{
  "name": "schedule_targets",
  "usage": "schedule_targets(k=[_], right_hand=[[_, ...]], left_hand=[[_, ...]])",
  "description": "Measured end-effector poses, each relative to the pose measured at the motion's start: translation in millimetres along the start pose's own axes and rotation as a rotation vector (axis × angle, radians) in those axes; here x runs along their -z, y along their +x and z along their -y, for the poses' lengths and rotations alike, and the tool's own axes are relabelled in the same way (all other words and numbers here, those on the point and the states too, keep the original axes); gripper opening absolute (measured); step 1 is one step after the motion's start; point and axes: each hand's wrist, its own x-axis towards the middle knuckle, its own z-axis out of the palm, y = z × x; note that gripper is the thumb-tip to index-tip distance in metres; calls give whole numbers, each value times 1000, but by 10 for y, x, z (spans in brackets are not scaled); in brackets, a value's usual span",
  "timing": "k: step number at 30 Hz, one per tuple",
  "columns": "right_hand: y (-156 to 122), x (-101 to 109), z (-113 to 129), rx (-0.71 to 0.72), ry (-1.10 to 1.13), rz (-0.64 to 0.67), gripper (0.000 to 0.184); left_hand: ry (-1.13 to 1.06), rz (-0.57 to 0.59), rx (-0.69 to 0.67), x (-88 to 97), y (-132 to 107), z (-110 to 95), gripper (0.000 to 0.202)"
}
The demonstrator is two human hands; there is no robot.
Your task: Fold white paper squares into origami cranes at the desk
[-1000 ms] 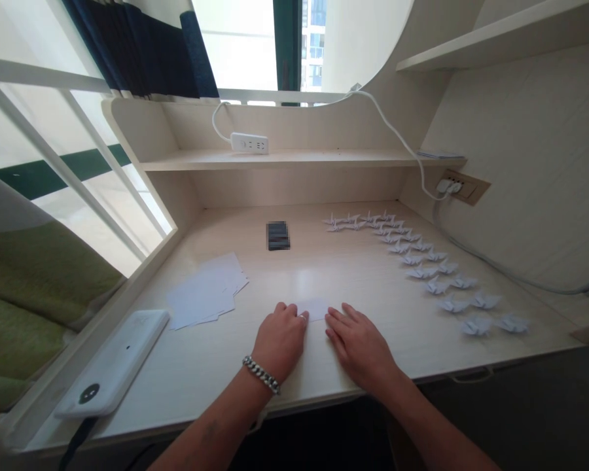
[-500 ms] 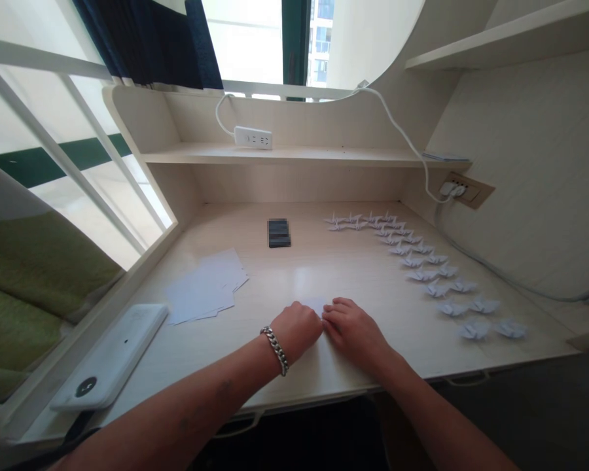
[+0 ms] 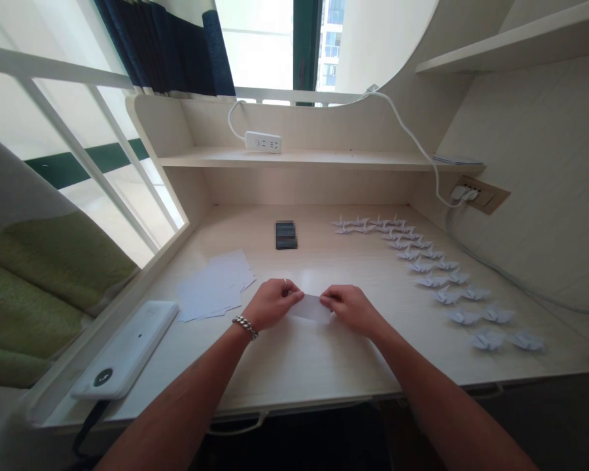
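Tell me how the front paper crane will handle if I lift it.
The paper crane looks very light, being thin folded paper, so a push would probably slide or tip it. Its slender wings would likely crease under a firm pinch. The next crane stands close, so it may get knocked.

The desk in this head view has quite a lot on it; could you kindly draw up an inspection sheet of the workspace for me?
Surface: pale wood-grain desk, no damage seen.
Job's things: white paper sheet between the hands; loose stack of white paper to its left; curving rows of white origami cranes to its right.
Clutter: pixelated dark object at the back; white rectangular device at the left edge.
Hands: left hand and right hand hold opposite ends of the sheet.
Cables: white cable to a wall socket; grey cable along the wall.
Surroundings: shelf with a power strip; white railing.
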Motion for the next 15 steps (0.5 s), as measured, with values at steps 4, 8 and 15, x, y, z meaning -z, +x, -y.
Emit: schedule_targets(k=[4, 8, 15], right_hand=[[220, 80, -34, -56, 142, 100, 20], [376, 82, -91, -62, 161, 90, 20], [688, 76, -74, -8, 215, 167, 21]], left_hand=[[-267, -28, 97, 108, 82, 184, 32], [-514, -132, 229, 178, 116, 252, 32], [-229, -120, 90, 116, 303, 176, 34]])
